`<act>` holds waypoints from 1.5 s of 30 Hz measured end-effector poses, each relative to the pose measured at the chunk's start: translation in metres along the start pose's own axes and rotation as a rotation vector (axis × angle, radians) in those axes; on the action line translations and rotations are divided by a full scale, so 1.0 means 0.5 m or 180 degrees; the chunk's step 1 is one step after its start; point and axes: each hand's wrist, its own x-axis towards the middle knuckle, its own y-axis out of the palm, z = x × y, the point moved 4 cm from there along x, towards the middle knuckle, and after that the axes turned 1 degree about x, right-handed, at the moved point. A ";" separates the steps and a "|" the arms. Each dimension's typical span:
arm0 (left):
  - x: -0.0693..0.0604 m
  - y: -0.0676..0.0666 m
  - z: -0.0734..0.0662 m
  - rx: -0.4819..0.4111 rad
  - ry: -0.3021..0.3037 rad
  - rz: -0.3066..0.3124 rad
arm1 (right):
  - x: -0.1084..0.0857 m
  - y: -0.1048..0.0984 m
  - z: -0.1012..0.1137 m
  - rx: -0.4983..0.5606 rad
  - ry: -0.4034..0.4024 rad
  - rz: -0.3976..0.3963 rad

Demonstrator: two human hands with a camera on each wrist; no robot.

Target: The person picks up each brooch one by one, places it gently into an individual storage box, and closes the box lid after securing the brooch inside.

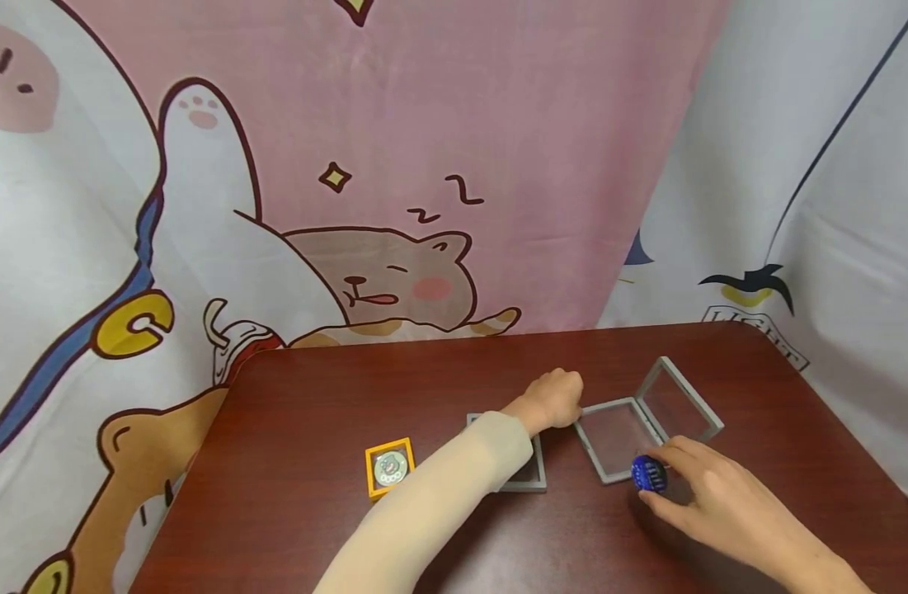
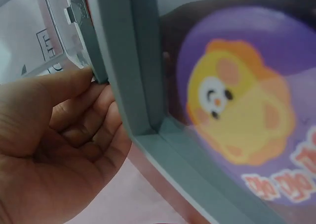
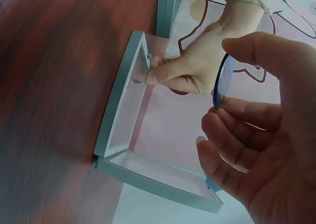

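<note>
A hinged grey display frame (image 1: 591,452) with clear panels lies on the table, its lid (image 1: 693,392) tilted up on the right. My left hand (image 1: 548,403) pinches this frame's edge near the far left corner between thumb and fingers. Between the thumb and fingertips of my right hand (image 1: 709,491) is a round blue badge (image 1: 650,474), held above the frame's near right corner. The badge appears edge-on in the right wrist view. Under my left forearm, partly hidden, is a second grey frame (image 1: 540,472). A purple badge (image 2: 237,184) with a yellow animal shows inside it in the left wrist view.
Left of my forearm sits a small yellow-framed box (image 1: 390,467) with a pale round piece in it. The dark red-brown table (image 1: 290,429) ends at a printed cloth backdrop (image 1: 543,148).
</note>
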 end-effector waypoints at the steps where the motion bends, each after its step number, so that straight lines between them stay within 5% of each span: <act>1: -0.002 0.001 0.000 0.0006 0.0010 -0.0005 | 0.001 -0.002 -0.002 0.0019 0.0026 -0.0006; 8: -0.029 0.000 -0.006 0.0119 0.0114 0.0001 | 0.006 -0.015 -0.009 0.0016 0.0033 -0.0213; 20: -0.071 0.009 -0.030 0.0191 0.0192 0.0354 | 0.017 -0.024 -0.027 -0.0023 0.0024 -0.0557; 35: -0.096 0.020 -0.048 0.0162 0.0182 0.0579 | 0.022 -0.003 -0.044 -0.0053 0.0278 -0.0441; 45: -0.100 0.028 -0.054 0.0249 0.0237 0.0528 | 0.020 0.027 -0.051 0.0001 0.0359 -0.0197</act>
